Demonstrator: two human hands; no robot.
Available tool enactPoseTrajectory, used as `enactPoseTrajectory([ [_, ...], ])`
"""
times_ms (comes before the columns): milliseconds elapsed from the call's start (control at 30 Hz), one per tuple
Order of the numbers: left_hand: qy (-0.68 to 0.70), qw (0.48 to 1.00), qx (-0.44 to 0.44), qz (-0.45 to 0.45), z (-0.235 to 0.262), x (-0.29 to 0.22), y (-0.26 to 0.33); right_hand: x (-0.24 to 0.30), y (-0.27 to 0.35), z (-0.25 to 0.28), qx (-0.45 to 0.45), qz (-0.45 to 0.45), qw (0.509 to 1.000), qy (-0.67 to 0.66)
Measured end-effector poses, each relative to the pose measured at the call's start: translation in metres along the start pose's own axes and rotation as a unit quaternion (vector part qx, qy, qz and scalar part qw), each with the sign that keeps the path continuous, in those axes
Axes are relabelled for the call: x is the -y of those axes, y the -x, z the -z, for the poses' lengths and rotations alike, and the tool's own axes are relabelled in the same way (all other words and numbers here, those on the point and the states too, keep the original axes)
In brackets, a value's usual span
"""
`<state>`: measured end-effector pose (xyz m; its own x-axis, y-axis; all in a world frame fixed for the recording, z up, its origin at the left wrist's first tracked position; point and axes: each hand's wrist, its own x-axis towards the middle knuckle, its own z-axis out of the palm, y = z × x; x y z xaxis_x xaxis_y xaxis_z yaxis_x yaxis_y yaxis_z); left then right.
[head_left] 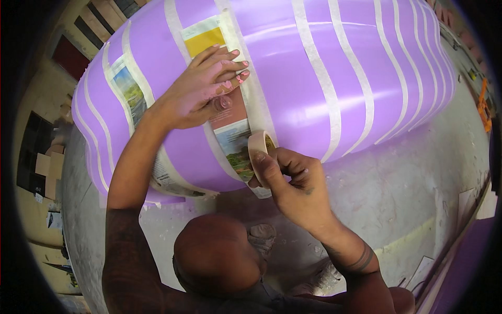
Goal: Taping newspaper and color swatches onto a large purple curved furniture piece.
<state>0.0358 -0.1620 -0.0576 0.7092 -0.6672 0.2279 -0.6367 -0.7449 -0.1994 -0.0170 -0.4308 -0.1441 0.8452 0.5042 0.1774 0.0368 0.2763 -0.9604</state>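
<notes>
A large, rounded, glossy purple form (293, 89) carries several pale strips of masking tape running across its curve. My left hand (209, 86) lies over a printed paper strip (235, 138), its fingers stretched out towards the tape strip (254, 94) along the paper's right edge. Pink paint marks its fingertips. Lower down, my right hand (300, 180) grips a roll of masking tape (256, 142) between thumb and fingers, close against the bottom part of that paper. Some of the right fingers are hidden behind the roll.
Another printed paper strip (130, 91) is taped on the form further left. Grey floor (387, 193) spreads below and to the right. Cardboard pieces (49, 170) stand at the left wall, and an orange object (483, 104) lies at the far right.
</notes>
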Motion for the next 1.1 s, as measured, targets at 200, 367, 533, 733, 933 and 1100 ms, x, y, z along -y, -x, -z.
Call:
enactPoseTrajectory([
  [200,-0.063,0.998,0.012,0.010,0.003,0.001,0.002,0.005,0.005,0.010,0.029,-0.031,0.999,0.026],
  [367,-0.117,0.993,0.022,0.021,0.004,0.015,-0.002,0.006,0.003,0.005,-0.013,-0.011,1.000,-0.001],
  [533,-0.307,0.949,0.013,0.065,0.027,0.047,-0.014,0.004,0.003,0.006,0.016,-0.011,1.000,0.011],
  [733,-0.300,0.943,-0.063,0.126,0.028,0.033,-0.018,0.010,0.003,0.009,0.035,-0.035,0.998,0.040],
  [933,-0.128,0.991,0.033,0.029,0.012,-0.015,-0.016,0.008,0.003,0.012,0.035,-0.044,0.997,0.046],
  [1100,0.007,0.997,0.070,0.026,0.004,-0.016,-0.005,0.006,0.002,0.009,0.052,-0.042,0.996,0.066],
])
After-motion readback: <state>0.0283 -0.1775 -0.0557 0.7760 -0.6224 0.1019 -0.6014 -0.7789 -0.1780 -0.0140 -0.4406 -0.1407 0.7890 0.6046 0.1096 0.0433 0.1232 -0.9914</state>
